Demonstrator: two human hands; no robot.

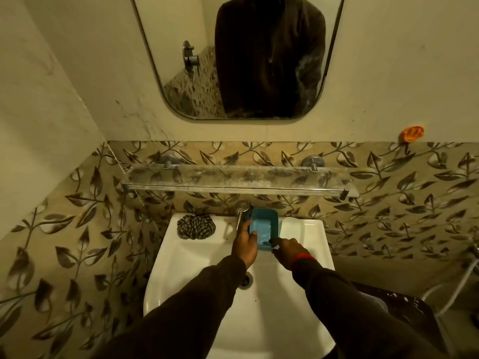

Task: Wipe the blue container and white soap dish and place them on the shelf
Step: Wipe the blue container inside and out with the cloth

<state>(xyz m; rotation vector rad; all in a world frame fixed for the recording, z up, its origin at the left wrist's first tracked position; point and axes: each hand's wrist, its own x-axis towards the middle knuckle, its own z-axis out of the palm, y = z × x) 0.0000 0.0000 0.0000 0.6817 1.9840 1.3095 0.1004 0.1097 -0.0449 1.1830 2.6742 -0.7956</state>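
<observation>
The blue container sits in your grip above the back rim of the white sink, just right of the chrome tap and below the glass shelf. Going by size, the leaf-patterned tiles fill the wall around you, and the rounded mirror hangs above them, reflecting your dark clothing. The shelf is a clear slab on two chrome mounts, its surface cloudy with pale residue and bare of objects. The sink spreads beneath your arms, its drain partly hidden by your left sleeve. A white soap dish cannot be made out with certainty; a pale flat shape lies on the sink's back right ledge, beside the container, but what it is cannot be told. A crumpled checked cloth rests on the sink's back left ledge, well apart from your hands. Your left hand curls around the container's left side, fingers wrapped over its rim, holding it tilted with the open side towards you. Your right hand has its fingertips pinched on the container's near right corner; a red band shows at that wrist. A small orange hook is stuck to the wall at upper right.
</observation>
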